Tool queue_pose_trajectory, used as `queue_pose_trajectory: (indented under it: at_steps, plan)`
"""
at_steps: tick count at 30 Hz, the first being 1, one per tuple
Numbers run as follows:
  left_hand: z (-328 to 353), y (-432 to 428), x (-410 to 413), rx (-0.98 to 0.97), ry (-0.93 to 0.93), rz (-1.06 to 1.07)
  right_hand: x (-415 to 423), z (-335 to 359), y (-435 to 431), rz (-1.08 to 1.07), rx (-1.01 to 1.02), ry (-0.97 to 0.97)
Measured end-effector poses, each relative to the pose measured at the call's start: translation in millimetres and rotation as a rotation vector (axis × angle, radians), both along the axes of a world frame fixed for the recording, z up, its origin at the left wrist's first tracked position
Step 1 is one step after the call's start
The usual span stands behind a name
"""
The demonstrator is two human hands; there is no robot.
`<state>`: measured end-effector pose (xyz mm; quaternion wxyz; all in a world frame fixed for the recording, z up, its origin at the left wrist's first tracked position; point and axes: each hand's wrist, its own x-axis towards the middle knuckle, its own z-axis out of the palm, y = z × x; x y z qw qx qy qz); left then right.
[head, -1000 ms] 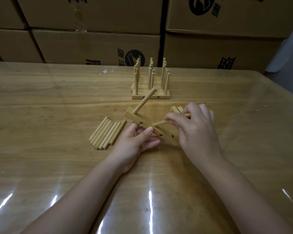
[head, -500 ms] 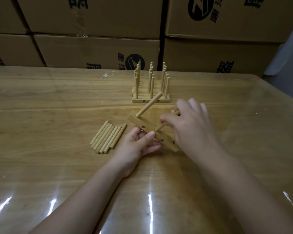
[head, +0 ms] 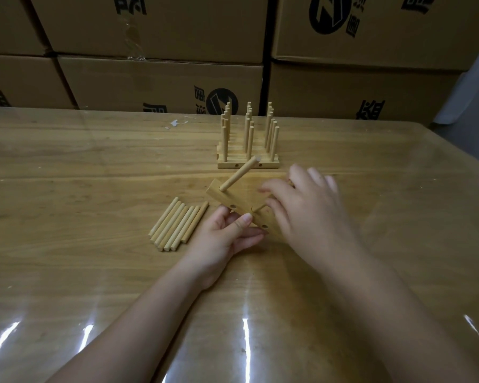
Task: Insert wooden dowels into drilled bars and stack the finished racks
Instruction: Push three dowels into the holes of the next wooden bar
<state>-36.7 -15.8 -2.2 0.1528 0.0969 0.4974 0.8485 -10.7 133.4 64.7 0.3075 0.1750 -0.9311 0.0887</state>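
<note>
Bar (head: 225, 199) in left hand (head: 221, 239) grip, right hand (head: 307, 211) pinching dowel (head: 260, 209)

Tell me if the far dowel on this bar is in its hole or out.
In. The far dowel stands from the bar untouched; left hand grips the bar, right hand pinches a second dowel.

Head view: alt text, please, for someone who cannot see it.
A person's left hand holds a drilled wooden bar with one dowel seated, while the right hand fits a second dowel in. Loose dowels lie left; finished racks stand behind.
</note>
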Motion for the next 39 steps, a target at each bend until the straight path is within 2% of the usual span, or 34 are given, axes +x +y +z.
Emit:
queue_pose_trajectory:
  at_steps: [4,7,9,17,24,27,30,32,37,39]
  plan:
    - [-1.2,-1.3,-0.9,0.016,-0.006,-0.017,1.5,-1.3,-0.9,0.099,-0.301,-0.134]
    - [-2.1,-2.0,-2.4,0.048,-0.034,-0.021,1.6,-9.0,3.5,0.135,-0.599,-0.085]
    - [-2.5,-2.3,-3.4,0.069,-0.06,-0.008,2.1,-15.7,6.7,0.144,-0.723,-0.074]
    - [-3.2,-5.2,-7.3,0.136,-0.143,0.015,-3.4,-45.1,15.1,0.11,-0.74,-0.096]
    - [-3.3,-5.6,-9.1,0.184,-0.198,0.059,-7.0,-62.9,16.7,0.122,-1.077,-0.192]
    - [-1.2,-5.8,-8.3,0.202,-0.195,0.061,-7.2,-66.4,14.7,0.076,-0.988,-0.176]
    - [0.6,-6.8,-6.7,0.216,-0.194,0.059,-1.3,-68.8,4.8,0.166,-0.78,-0.109]
    - [1.2,-6.9,-6.3,0.221,-0.19,0.077,-0.5,-70.4,1.2,0.157,-0.755,-0.121]
    - [1.4,-5.9,-5.3,0.185,-0.168,0.058,-13.0,-67.6,3.3,0.01,-1.1,-0.367]
    - [2.0,-6.0,-4.6,0.178,-0.156,0.045,-20.0,-67.2,4.5,-0.01,-1.126,-0.448]
